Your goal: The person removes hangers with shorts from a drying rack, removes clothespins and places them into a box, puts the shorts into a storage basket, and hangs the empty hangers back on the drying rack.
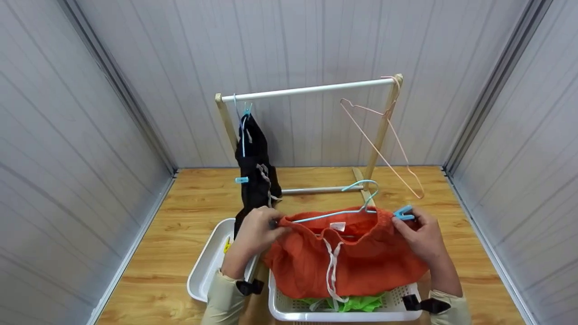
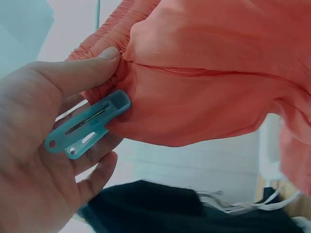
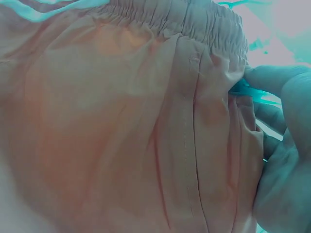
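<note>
Orange shorts [image 1: 361, 266] with white drawstrings hang spread between both hands, a light-blue hanger [image 1: 329, 215] inside the waistband, its hook pointing up. My left hand [image 1: 259, 230] pinches the left end of the waistband. In the left wrist view, a blue clothespin [image 2: 90, 124] bites the fabric beside those fingers. At the other end my right hand [image 1: 422, 232] pinches the waistband edge, thumb in front. A second blue clothespin [image 1: 404, 213] sits on that end, its handles sticking out beside the fingers. In the right wrist view it is partly hidden behind the thumb.
A rack with a white bar [image 1: 311, 89] stands behind. Black trousers [image 1: 255, 176] hang at its left, a pink hanger [image 1: 379, 153] at its right. Below the shorts, a white basket [image 1: 343, 316] holds green cloth [image 1: 361, 304]; a white tray [image 1: 201, 275] lies left with a yellow clothespin [image 1: 226, 245].
</note>
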Tool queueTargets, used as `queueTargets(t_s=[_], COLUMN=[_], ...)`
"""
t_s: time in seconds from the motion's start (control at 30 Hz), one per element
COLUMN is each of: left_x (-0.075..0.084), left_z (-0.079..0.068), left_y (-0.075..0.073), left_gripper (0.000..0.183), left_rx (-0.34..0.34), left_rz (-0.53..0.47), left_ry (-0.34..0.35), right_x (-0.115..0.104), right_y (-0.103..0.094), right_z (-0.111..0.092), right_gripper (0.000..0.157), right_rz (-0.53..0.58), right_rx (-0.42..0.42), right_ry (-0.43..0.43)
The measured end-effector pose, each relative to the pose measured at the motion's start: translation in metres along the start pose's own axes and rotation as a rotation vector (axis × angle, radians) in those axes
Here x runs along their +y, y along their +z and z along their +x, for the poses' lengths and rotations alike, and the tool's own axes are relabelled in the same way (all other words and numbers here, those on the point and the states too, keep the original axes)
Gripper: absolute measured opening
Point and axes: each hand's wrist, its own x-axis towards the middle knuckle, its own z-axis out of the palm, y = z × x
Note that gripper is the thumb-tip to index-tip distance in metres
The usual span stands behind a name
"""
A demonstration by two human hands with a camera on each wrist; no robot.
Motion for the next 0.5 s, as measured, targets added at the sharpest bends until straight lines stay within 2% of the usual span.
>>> queueTargets(t_s=[0.5], left_x=[-0.016], left_z=[-0.026], left_y=[0.03], left_gripper=[0.013], left_rx=[-0.101], left_rz=[-0.087], left_ry=[-0.066], right_x=[0.025], right_y=[0.005], right_z=[-0.011], right_gripper=[0.009], right_rz=[-0.036], right_rx=[-0.054], right_ry=[0.077])
